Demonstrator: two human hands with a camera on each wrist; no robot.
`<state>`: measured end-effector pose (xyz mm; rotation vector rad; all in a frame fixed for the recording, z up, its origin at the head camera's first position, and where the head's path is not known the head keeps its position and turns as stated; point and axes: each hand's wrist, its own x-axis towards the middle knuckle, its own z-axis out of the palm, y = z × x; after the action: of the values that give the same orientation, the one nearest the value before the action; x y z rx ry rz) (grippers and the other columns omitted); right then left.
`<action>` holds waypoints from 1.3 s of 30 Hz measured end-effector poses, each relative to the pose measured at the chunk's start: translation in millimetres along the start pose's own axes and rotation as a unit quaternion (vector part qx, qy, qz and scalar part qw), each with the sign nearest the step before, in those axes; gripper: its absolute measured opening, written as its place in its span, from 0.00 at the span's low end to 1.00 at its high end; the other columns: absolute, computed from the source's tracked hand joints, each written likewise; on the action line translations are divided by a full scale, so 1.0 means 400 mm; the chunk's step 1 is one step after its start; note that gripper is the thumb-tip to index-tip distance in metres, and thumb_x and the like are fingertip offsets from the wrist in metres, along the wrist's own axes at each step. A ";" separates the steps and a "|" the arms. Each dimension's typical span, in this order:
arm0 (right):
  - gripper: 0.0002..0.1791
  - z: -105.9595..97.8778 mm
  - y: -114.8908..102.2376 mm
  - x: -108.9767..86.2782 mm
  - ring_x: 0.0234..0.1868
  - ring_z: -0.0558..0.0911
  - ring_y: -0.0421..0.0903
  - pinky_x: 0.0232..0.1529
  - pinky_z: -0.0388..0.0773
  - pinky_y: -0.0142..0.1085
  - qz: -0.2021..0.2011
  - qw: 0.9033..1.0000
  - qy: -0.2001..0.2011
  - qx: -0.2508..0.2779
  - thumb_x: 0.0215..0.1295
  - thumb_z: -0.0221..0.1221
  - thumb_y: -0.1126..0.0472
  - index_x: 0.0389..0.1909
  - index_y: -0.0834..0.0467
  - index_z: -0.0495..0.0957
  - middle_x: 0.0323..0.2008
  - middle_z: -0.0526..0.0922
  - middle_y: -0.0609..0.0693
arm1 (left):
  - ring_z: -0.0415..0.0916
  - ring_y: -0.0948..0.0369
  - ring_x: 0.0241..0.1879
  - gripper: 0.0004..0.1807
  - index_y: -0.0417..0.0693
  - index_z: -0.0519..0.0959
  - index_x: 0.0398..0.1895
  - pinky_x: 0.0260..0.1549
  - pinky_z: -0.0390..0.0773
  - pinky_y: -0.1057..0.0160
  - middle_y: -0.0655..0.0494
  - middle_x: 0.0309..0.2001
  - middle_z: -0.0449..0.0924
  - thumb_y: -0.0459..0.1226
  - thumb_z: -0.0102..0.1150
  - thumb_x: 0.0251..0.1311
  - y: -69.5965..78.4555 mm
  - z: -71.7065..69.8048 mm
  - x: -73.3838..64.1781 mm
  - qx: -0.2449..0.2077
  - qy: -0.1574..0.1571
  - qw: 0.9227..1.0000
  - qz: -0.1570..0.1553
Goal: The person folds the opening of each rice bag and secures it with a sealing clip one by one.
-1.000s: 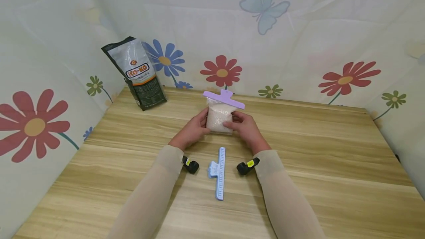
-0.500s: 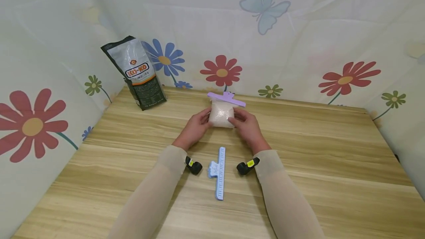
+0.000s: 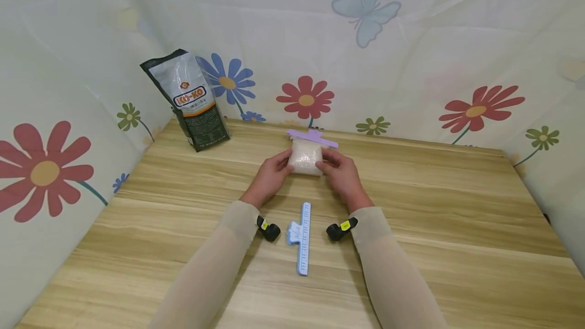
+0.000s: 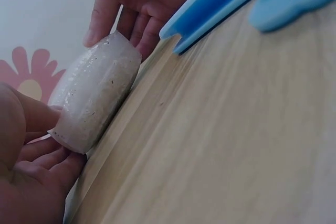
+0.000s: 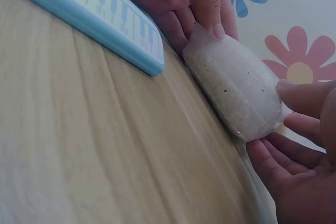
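Observation:
A small clear bag of white grains (image 3: 305, 157) sits near the back of the table, its top clamped by a purple bag clip (image 3: 313, 137). My left hand (image 3: 270, 176) grips the bag's left side, thumb in front and fingers behind and under the edge. On the other side my right hand (image 3: 342, 174) holds it the same way. Both wrist views show the bag (image 4: 97, 95) low against the wood, thumbs pressing its face. Nearer to me, between the forearms, a blue bag clip (image 3: 302, 239) with a piano-key pattern lies on the table.
At the back left a black and silver KO-KO package (image 3: 192, 103) leans against the flowered cloth wall (image 3: 256, 29). The wood-grain table (image 3: 434, 207) reaches the cloth at the back and sides. A small black camera hangs at each wrist.
The bag has tipped back and shifted slightly away and to the right, with its purple clip lower. My left hand has followed it. The blue clip and the package stay put.

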<state>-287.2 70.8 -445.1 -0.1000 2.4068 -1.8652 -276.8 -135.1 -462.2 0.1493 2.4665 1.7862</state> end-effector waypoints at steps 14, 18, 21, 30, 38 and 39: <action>0.26 0.001 0.001 0.005 0.66 0.80 0.55 0.66 0.78 0.46 0.000 1.000 -0.003 0.004 0.70 0.65 0.60 0.67 0.58 0.76 0.66 0.80 0.59 | 0.61 0.50 0.78 0.30 0.40 0.61 0.78 0.73 0.68 0.55 0.42 0.79 0.60 0.32 0.52 0.75 0.009 -0.009 -0.008 -0.015 -0.002 1.000 0.004; 0.26 0.001 -0.001 0.006 0.66 0.80 0.55 0.66 0.78 0.47 0.001 1.000 -0.004 -0.001 0.70 0.65 0.59 0.67 0.58 0.76 0.66 0.79 0.58 | 0.61 0.49 0.78 0.30 0.40 0.62 0.77 0.73 0.68 0.55 0.42 0.78 0.61 0.31 0.53 0.75 0.015 -0.012 -0.012 -0.024 0.000 1.000 0.003; 0.26 0.001 -0.002 0.007 0.66 0.81 0.54 0.65 0.79 0.45 0.000 1.000 -0.003 -0.002 0.70 0.65 0.59 0.67 0.57 0.76 0.66 0.79 0.57 | 0.62 0.49 0.78 0.30 0.40 0.62 0.77 0.73 0.69 0.55 0.42 0.78 0.61 0.31 0.53 0.74 0.017 -0.013 -0.011 -0.028 0.000 1.000 0.003; 0.24 0.001 -0.006 0.006 0.65 0.81 0.53 0.64 0.79 0.45 -0.009 1.000 0.013 -0.007 0.68 0.66 0.60 0.64 0.58 0.79 0.65 0.80 0.56 | 0.64 0.50 0.77 0.29 0.41 0.64 0.76 0.73 0.69 0.55 0.42 0.77 0.64 0.33 0.54 0.74 0.017 -0.020 -0.014 -0.045 0.009 0.999 -0.001; 0.22 -0.006 -0.020 -0.010 0.65 0.80 0.55 0.67 0.77 0.48 -0.024 0.998 0.035 -0.036 0.69 0.65 0.58 0.62 0.58 0.80 0.63 0.81 0.57 | 0.65 0.50 0.77 0.29 0.42 0.64 0.77 0.73 0.68 0.54 0.44 0.77 0.64 0.37 0.53 0.75 0.027 -0.037 -0.018 -0.048 0.019 0.999 -0.008; 0.22 -0.008 -0.021 -0.013 0.65 0.80 0.55 0.66 0.78 0.49 -0.027 0.998 0.039 -0.040 0.69 0.65 0.58 0.62 0.58 0.80 0.64 0.81 0.56 | 0.65 0.51 0.76 0.29 0.42 0.64 0.76 0.74 0.68 0.54 0.44 0.77 0.65 0.37 0.53 0.76 0.029 -0.042 -0.019 -0.049 0.023 0.998 -0.010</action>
<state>-282.4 72.2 -435.9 -0.1000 2.5558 -1.8269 -271.3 -148.5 -445.7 0.0777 2.3943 1.9190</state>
